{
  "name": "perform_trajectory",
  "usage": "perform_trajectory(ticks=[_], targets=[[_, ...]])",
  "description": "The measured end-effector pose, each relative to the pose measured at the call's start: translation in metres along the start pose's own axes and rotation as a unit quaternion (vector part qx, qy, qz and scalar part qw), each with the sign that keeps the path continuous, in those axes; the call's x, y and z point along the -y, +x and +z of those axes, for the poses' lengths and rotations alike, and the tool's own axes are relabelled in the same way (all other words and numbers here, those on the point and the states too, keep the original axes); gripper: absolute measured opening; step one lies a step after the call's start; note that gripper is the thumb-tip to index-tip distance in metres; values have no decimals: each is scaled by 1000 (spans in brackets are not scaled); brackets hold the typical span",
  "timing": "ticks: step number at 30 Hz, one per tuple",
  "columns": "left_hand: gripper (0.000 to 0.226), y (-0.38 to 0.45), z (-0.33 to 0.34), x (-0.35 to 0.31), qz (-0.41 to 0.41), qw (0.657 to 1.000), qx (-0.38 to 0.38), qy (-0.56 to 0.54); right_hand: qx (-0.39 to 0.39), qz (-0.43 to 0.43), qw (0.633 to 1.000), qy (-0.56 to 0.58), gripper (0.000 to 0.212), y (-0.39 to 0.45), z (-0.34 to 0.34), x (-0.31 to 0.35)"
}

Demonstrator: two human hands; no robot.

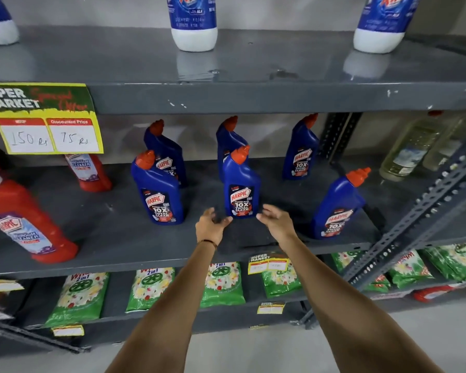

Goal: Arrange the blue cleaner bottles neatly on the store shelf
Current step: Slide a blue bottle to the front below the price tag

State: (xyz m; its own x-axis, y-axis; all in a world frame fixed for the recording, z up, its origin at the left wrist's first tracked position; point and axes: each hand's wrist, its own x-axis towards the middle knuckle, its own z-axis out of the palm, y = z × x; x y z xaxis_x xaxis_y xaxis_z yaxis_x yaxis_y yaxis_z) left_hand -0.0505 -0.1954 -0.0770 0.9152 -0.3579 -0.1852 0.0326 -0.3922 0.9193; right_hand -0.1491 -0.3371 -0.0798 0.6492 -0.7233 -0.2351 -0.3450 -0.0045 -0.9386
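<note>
Several blue Harpic cleaner bottles with orange caps stand on the grey middle shelf (124,238). The front row holds a left bottle (158,189), a centre bottle (241,184) and a right bottle (338,208) that leans right. Behind them stand a back left bottle (167,149), a back middle bottle (228,138), partly hidden, and a back right bottle (300,149). My left hand (210,227) and my right hand (276,222) hover open just in front of the centre bottle, one at each side of its base, holding nothing.
Red Harpic bottles (24,216) (90,170) stand at the left of the same shelf. White and blue bottles (194,22) sit on the shelf above, clear bottles (409,149) at the right, green packets (78,297) below. A yellow price sign (46,119) hangs at the upper left; a slanted metal brace (414,219) crosses the right.
</note>
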Motion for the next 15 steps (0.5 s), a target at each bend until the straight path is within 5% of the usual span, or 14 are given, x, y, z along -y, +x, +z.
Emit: perform_trajectory(ticks=[4, 8, 15], targets=[[64, 15, 4, -6, 25, 999, 40, 3, 37, -32, 998, 39, 61, 15, 10, 6], [47, 20, 6, -9, 58, 995, 81, 10, 63, -61, 996, 30, 45, 24, 13, 5], [39, 13, 8, -8, 59, 997, 47, -7, 62, -74, 995, 36, 42, 22, 15, 2]])
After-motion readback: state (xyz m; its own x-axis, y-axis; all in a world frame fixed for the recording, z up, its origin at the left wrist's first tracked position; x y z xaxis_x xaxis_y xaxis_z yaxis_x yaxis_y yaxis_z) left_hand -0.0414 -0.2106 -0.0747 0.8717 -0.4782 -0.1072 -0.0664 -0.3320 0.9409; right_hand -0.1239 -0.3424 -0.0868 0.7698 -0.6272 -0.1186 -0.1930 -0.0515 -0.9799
